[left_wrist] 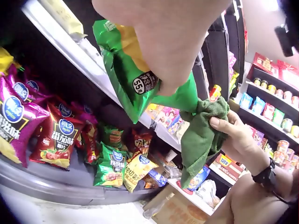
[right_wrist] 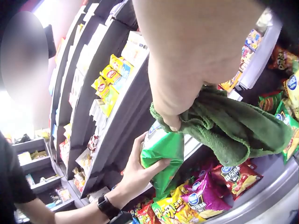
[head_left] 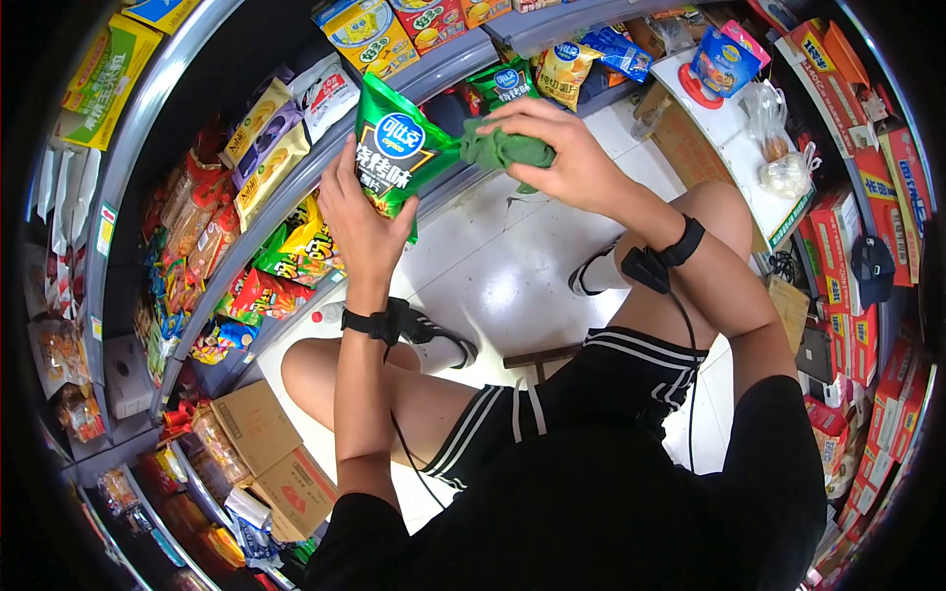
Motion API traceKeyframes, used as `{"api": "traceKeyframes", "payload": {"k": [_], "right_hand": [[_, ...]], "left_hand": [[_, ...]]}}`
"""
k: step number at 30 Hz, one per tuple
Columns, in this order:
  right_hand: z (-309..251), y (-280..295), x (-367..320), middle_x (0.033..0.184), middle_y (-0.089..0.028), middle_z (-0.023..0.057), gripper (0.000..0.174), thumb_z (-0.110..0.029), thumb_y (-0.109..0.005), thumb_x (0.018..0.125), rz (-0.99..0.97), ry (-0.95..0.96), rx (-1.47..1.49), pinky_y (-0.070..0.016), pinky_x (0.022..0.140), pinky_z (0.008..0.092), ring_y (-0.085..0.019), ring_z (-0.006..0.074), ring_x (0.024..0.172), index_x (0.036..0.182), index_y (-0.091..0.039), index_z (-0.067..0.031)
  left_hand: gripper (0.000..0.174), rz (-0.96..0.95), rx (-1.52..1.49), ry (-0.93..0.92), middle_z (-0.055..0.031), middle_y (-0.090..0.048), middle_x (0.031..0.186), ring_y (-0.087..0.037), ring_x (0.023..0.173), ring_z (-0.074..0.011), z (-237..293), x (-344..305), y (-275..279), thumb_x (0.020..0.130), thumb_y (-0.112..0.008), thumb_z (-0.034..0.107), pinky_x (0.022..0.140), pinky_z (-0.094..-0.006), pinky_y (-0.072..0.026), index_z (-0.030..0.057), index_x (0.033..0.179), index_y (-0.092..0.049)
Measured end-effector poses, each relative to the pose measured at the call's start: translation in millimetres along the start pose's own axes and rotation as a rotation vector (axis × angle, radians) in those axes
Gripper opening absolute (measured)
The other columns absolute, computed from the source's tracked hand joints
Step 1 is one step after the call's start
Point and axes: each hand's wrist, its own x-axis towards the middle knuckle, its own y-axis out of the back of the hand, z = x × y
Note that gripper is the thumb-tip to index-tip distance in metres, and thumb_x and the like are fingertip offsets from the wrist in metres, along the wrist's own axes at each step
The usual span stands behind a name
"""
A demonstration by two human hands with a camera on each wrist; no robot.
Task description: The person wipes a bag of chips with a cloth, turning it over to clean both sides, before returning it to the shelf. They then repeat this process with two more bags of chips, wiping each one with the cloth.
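Bag (head_left: 396, 138) in left hand (head_left: 363, 222), cloth (head_left: 503, 150) at its right in right hand (head_left: 570, 163), boxes (head_left: 374, 34) on shelf (head_left: 453, 67) beyond, cartons (head_left: 258, 428) at left.

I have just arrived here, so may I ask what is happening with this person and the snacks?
A person with bent knees is in front of grey shelves of packaged food. The left hand holds a green bag of Copico potato chips up off the shelves. The right hand grips a crumpled green cloth, which appears to touch the bag's edge. Other chip bags, such as a red one, lie on a lower shelf.
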Motion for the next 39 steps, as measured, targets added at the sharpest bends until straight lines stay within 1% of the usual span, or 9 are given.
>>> {"api": "traceKeyframes", "payload": {"k": [3,9,12,15,17,19,29,33,39], "right_hand": [[-0.7,0.2,1.4,0.143,-0.074,0.0128,0.043,0.000,-0.080,0.090,0.117,0.018,0.041,-0.0555,0.115,0.0437,-0.070,0.0308,0.135,0.133,-0.078,-0.0006],[-2.1,-0.5,6.6,0.134,-0.077,0.0125,0.043,-0.005,-0.089,0.090,0.298,-0.028,0.058,-0.0584,0.108,0.0402,-0.075,0.0295,0.122,0.131,-0.076,0.0016],[3.5,-3.6,5.7,0.132,-0.078,0.0127,0.041,-0.006,-0.091,0.091,0.295,-0.063,0.093,-0.0585,0.108,0.0396,-0.075,0.0291,0.120,0.128,-0.075,0.0020],[8.5,-10.2,3.5,0.132,-0.078,0.0129,0.039,-0.006,-0.091,0.091,0.272,-0.036,0.077,-0.0586,0.107,0.0395,-0.075,0.0288,0.120,0.126,-0.075,0.0021],[9.1,-12.6,1.4,0.133,-0.078,0.0128,0.038,-0.006,-0.091,0.091,0.259,-0.005,0.051,-0.0587,0.107,0.0397,-0.075,0.0288,0.120,0.125,-0.075,0.0020],[4.3,-13.5,-0.5,0.142,-0.075,0.0120,0.036,-0.004,-0.089,0.093,0.160,-0.045,0.122,-0.0559,0.113,0.0415,-0.072,0.0283,0.131,0.126,-0.076,0.0022],[-6.9,-21.9,-6.3,0.145,-0.073,0.0122,0.060,0.003,-0.079,0.082,0.041,0.099,0.022,-0.0535,0.117,0.0454,-0.068,0.0329,0.137,0.141,-0.080,-0.0085],[-8.6,-28.5,-9.3,0.149,-0.069,0.0122,0.065,0.003,-0.080,0.080,-0.027,0.187,-0.013,-0.0498,0.121,0.0502,-0.066,0.0359,0.136,0.143,-0.080,-0.0121],[-14.5,-33.1,-11.2,0.151,-0.068,0.0115,0.071,0.005,-0.090,0.076,-0.111,0.282,-0.056,-0.0553,0.115,0.0495,-0.065,0.0370,0.132,0.143,-0.080,-0.0168]], "left_hand": [[0.113,0.008,-0.059,0.019,-0.0243,-0.059,0.148,-0.059,0.136,-0.0464,-0.1,0.4,-3.3,0.072,-0.098,0.016,0.119,-0.0561,-0.0456,0.0023,0.170,-0.045],[0.103,0.061,-0.422,0.141,-0.0233,-0.058,0.155,-0.060,0.142,-0.0367,2.9,-8.4,-19.7,0.085,-0.097,0.019,0.123,-0.0475,-0.0480,-0.0008,0.170,-0.041],[0.088,-0.058,-0.858,0.502,-0.0162,-0.061,0.157,-0.065,0.136,-0.0271,5.9,-15.7,-19.9,0.102,-0.089,0.021,0.119,-0.0412,-0.0517,0.0014,0.171,-0.038],[0.079,-0.132,-1.271,0.702,-0.0128,-0.065,0.151,-0.066,0.135,-0.0235,9.9,-16.9,-20.3,0.106,-0.085,0.023,0.117,-0.0403,-0.0534,0.0039,0.169,-0.043],[0.069,-0.163,-1.328,0.727,-0.0100,-0.068,0.147,-0.066,0.135,-0.0207,6.7,-20.4,-23.5,0.110,-0.080,0.026,0.115,-0.0396,-0.0545,0.0073,0.167,-0.047],[0.069,-0.219,-1.463,0.836,-0.0093,-0.067,0.149,-0.066,0.135,-0.0207,11.2,-21.3,-21.7,0.112,-0.080,0.035,0.116,-0.0399,-0.0536,0.0080,0.166,-0.049],[0.073,-0.222,-1.384,0.818,-0.0095,-0.063,0.156,-0.060,0.143,-0.0200,6.7,-33.2,-44.5,0.118,-0.069,0.051,0.123,-0.0416,-0.0474,0.0078,0.171,-0.044],[0.073,-0.232,-1.373,0.808,-0.0095,-0.063,0.156,-0.060,0.144,-0.0205,10.2,-33.1,-45.5,0.117,-0.069,0.051,0.123,-0.0416,-0.0475,0.0078,0.171,-0.044],[0.076,-0.200,-1.256,0.825,-0.0108,-0.063,0.155,-0.061,0.140,-0.0197,17.9,-37.0,-46.8,0.116,-0.073,0.048,0.120,-0.0390,-0.0482,0.0060,0.171,-0.042]]}}
